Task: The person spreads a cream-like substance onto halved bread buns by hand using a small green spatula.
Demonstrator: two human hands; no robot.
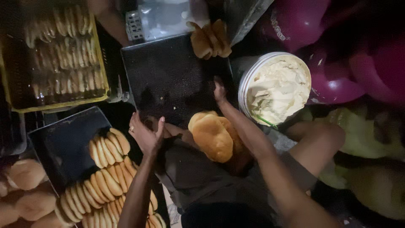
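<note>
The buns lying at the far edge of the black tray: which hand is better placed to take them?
Probably the right hand. It rests open on the black tray, nearer the buns. The left hand hangs open by the tray's near edge, farther away.

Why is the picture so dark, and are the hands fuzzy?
Head view: dim light, corners nearly black; the white cream tub is the brightest spot; the left hand and right hand look motion-blurred; the crate of buns is murky; the tray looks grainy.

Two dark trays (168, 67), one cream bucket (247, 80), one yellow crate (101, 63)
</note>
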